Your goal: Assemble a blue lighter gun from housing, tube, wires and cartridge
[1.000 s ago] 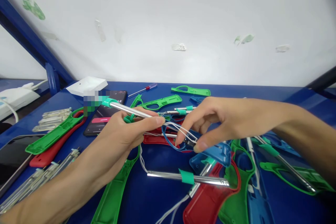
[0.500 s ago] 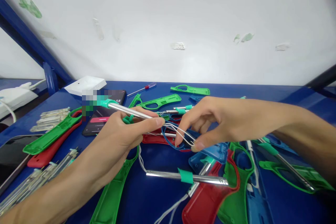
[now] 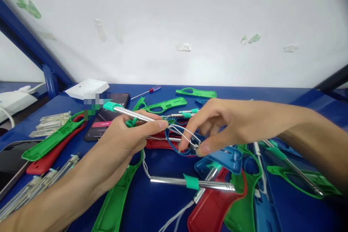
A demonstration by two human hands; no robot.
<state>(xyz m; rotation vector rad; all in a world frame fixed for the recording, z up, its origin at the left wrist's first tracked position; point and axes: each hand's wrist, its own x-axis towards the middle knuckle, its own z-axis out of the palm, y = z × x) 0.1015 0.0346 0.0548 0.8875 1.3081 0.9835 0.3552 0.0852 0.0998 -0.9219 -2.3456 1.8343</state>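
Observation:
My left hand (image 3: 127, 136) is closed on a thin metal tube (image 3: 137, 115) with green tape near its far end. Two white wires (image 3: 187, 130) loop from its near end across to my right hand (image 3: 227, 123). The thumb and fingers of that hand are pinched at the wire ends, around a small dark part that is mostly hidden. Just below the right fingers, a blue plastic handle shell (image 3: 230, 156) shows, its ring end partly covered by them. Another metal tube (image 3: 174, 182) with green tape and wires lies below the hands.
Red (image 3: 210, 203) and green (image 3: 112, 199) handle shells lie in front. Further green shells (image 3: 170, 104) and a screwdriver (image 3: 146, 92) are at the back. On the left are a phone (image 3: 119, 107), a white box (image 3: 88, 88) and bundled metal parts (image 3: 51, 123).
The view has shifted slightly. My right fingertips have moved a little at the wire ends, and more of the blue shell shows beside them. The left hand keeps its hold on the tube.

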